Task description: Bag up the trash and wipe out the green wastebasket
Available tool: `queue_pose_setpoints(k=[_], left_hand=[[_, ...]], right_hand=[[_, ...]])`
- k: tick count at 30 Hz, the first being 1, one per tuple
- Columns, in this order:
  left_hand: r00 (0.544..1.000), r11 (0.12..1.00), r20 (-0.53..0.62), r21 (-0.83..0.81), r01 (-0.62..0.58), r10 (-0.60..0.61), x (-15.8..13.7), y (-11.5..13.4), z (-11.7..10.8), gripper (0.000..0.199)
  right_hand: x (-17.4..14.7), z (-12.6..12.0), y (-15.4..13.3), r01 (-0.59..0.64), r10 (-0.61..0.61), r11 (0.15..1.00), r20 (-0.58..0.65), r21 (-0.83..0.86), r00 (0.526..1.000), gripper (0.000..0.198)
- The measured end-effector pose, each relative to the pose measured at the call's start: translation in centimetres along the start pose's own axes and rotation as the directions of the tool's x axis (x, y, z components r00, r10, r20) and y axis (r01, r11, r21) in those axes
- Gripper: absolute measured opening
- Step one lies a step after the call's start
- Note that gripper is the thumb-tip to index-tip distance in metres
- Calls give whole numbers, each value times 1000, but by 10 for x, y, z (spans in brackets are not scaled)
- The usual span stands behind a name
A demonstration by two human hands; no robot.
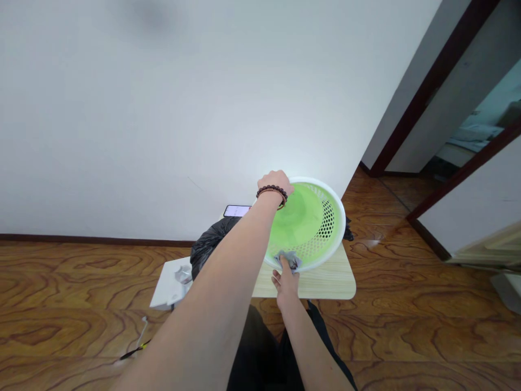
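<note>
A round plastic basket (301,212), green inside with a white rim and a band of holes, sits tilted on a small pale wooden table (325,282). My left hand (275,180), with a dark beaded bracelet at the wrist, is closed at the basket's far left rim; its fingertips are hidden. At the near rim, my right hand (287,279) pinches a crumpled grey cloth (290,259) against the basket. The thumb lies on the cloth inside the rim, and some other fingers show below the edge.
A black plastic bag (209,241) and a phone (236,210) lie left of the basket. Further left is a white box-like thing (166,282) with a clear item on it. A cable (142,334) lies on the wooden floor. The white wall (163,119) stands behind; a doorway is at right.
</note>
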State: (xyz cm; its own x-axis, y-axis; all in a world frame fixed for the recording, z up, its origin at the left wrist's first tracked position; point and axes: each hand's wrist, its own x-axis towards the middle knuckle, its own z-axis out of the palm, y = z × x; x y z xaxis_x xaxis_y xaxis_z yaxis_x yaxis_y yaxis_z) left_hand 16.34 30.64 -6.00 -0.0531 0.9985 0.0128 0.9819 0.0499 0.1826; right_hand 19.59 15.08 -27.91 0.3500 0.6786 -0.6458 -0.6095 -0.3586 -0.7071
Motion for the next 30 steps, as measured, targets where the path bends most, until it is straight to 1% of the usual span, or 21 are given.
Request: queue_pose_setpoints(k=[2, 4, 8, 11, 13, 15, 17, 19, 21, 23, 24, 26, 28, 30], left_hand=[[997, 1000, -72, -8, -8, 8, 2, -1, 3, 33], [994, 1000, -109, -17, -16, 14, 4, -1, 6, 31], [989, 998, -143, -33, -54, 48, 4, 2, 9, 32], [986, 996, -150, -39, -76, 69, 3, 2, 9, 33], [988, 996, -141, -40, -76, 69, 3, 2, 8, 33], [989, 997, -138, -41, -64, 57, 2, 2, 8, 34], [990, 998, -136, -42, -43, 37, 2, 2, 7, 35], [992, 999, -128, -46, -26, 20, 3, 1, 7, 36], [993, 999, -118, -51, -12, 6, 4, -2, 7, 36], [994, 998, -113, -57, -5, -2, 5, -5, 7, 35], [994, 998, -112, -61, -5, -2, 5, -7, 7, 34], [994, 997, -113, -70, -12, 4, 5, -10, 8, 32], [992, 996, -123, -82, -21, 11, 4, -12, 9, 32], [991, 995, -137, -101, -20, 6, 3, -13, 10, 32]], right_hand=[[6, -8, -4, 48, -48, 998, -20, -30, 999, 59], [17, -23, -14, 133, -138, 988, -59, -81, 989, 60], [41, -55, -46, 328, -348, 931, -116, -163, 930, 65], [50, -68, -64, 400, -424, 899, -127, -181, 897, 70], [50, -69, -63, 404, -430, 895, -128, -189, 894, 70], [43, -61, -51, 369, -393, 910, -113, -190, 912, 67], [31, -47, -31, 300, -314, 939, -69, -169, 947, 64], [17, -29, -11, 201, -206, 972, -26, -119, 978, 61], [6, -14, 3, 107, -108, 991, -3, -76, 994, 60], [1, -8, 7, 57, -56, 997, 13, -59, 998, 59], [2, -9, 5, 54, -54, 996, 15, -65, 998, 59], [9, -19, -7, 98, -98, 990, 5, -100, 995, 58], [20, -35, -24, 190, -196, 970, -30, -155, 980, 57], [32, -50, -42, 285, -305, 937, -72, -203, 950, 58]])
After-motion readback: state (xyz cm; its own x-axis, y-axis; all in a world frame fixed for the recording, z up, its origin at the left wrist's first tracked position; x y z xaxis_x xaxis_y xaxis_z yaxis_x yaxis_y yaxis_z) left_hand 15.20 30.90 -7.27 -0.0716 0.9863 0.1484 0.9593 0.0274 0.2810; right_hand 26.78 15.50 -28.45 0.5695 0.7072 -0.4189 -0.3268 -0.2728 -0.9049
